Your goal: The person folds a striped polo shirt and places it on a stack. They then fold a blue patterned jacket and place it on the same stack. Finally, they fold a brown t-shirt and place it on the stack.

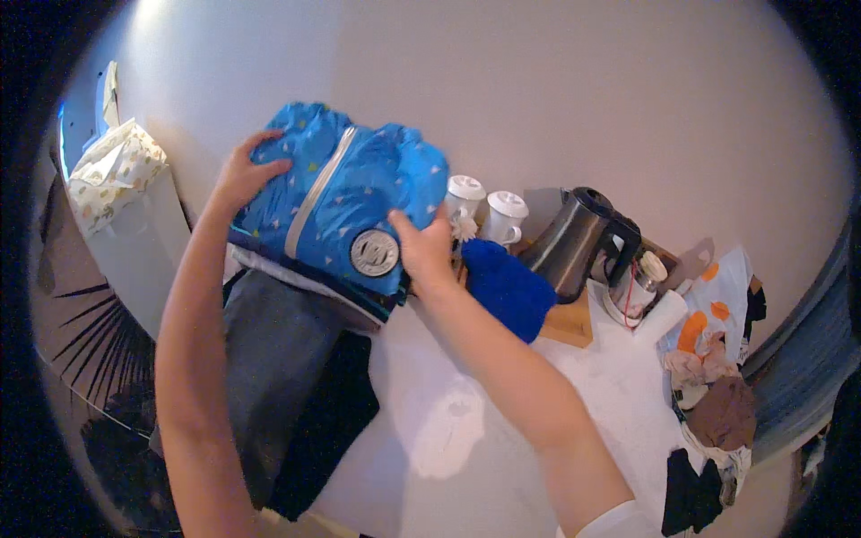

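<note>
A folded blue jacket (345, 193) with small pale triangles, a whitish zip-like strip and a round grey badge sits on top of a stack of folded clothes (323, 291). My left hand (254, 172) grips its left side, thumb on top and fingers partly round the edge. At the right edge, my right hand (427, 251) holds it beside the badge, with its fingers mostly hidden underneath. Whether the jacket is lifted off or resting on the stack, I cannot tell. Dark grey cloth (273, 350) and black cloth (332, 421) lie just below the stack.
Right of the jacket, a bright blue cloth (507, 289) lies by two white lidded mugs (505, 215) and a dark kettle (574, 242) on a wooden tray (569, 325). A glass jar (641, 278) and crumpled clothes (722, 408) are farther right. A white bin (134, 242) stands left.
</note>
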The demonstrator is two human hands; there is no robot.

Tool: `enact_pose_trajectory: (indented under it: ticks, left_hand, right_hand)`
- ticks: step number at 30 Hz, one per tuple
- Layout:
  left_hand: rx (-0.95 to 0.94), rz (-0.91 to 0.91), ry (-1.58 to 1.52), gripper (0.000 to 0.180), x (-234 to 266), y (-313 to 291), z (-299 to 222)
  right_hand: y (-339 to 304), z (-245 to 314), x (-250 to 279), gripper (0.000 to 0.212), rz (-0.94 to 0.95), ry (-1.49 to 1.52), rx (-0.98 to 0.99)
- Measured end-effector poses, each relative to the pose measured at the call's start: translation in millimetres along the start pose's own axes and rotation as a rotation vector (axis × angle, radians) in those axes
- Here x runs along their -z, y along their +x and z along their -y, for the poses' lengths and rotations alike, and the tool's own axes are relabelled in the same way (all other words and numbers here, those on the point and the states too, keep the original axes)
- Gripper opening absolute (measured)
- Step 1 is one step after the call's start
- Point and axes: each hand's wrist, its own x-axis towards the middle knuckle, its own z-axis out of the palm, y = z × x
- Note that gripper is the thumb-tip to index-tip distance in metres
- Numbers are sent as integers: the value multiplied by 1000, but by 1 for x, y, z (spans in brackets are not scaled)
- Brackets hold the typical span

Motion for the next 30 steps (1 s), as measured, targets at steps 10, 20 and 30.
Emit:
enact_pose_trajectory:
  ticks: [10, 20, 30]
  left_hand:
    - [156, -35, 703, 54, -40, -4, 71]
    - [-143, 386, 805, 68, -99, 20, 89]
    - [-664, 131, 504, 50, -138, -81, -143]
  right_hand:
    - [-4, -56, -12, 81, -27, -197, -259]
    - [-92, 2, 85, 29, 355, -419, 89]
    - [-321, 226, 371, 44, -137, -1549, -376]
